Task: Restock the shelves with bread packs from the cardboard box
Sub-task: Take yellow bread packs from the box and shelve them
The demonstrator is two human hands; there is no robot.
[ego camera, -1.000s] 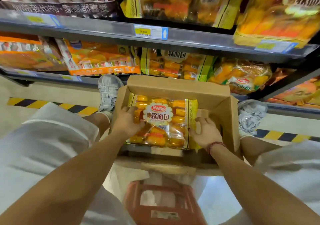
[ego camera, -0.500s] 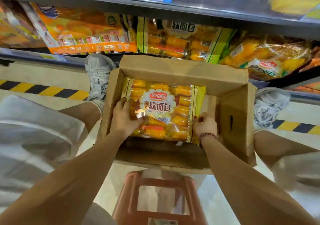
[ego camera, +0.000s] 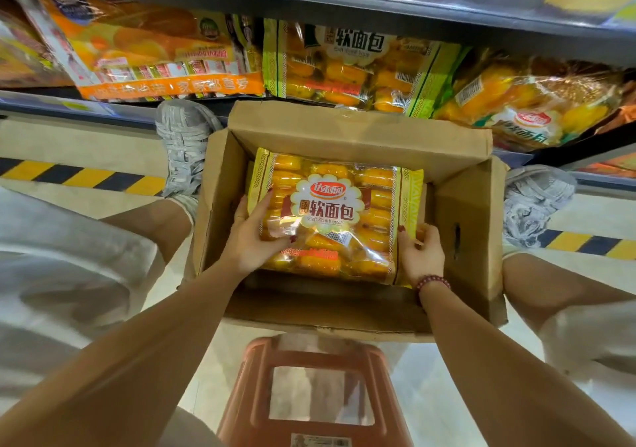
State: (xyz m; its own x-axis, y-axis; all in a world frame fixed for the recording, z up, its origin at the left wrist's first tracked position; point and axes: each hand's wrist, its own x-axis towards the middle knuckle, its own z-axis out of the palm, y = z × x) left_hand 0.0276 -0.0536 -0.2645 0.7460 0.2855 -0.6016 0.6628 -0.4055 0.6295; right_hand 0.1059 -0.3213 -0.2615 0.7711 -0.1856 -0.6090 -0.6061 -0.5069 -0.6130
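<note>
Left hand (ego camera: 253, 240) clasps the near-left edge of the bread pack (ego camera: 335, 216), thumb lying across its clear top face and fingers wrapped along the side; right hand (ego camera: 421, 252) pinches the near-right corner, fingertips curled over the sealed yellow edge. The pack lies flat inside the open cardboard box (ego camera: 361, 136), label up, filling most of the opening (whether more packs lie beneath it cannot be told). The box stands on the floor between the person's shoes, just in front of the lower shelf (ego camera: 103, 111), where similar packs (ego camera: 347, 68) already lean. A red stool (ego camera: 320, 395) shows at the bottom edge.

Step in hand, as judged: lifting this pack out for shelving. To do it well, the grip should stay on the seams and edges rather than squeezing the middle — the rolls inside are soft and would likely dent. Raise the pack level, clear the far flap of the box, then slide it onto the shelf with its label outward, matching the neighbouring packs — a tilted carry risks the film slipping through the fingers.
</note>
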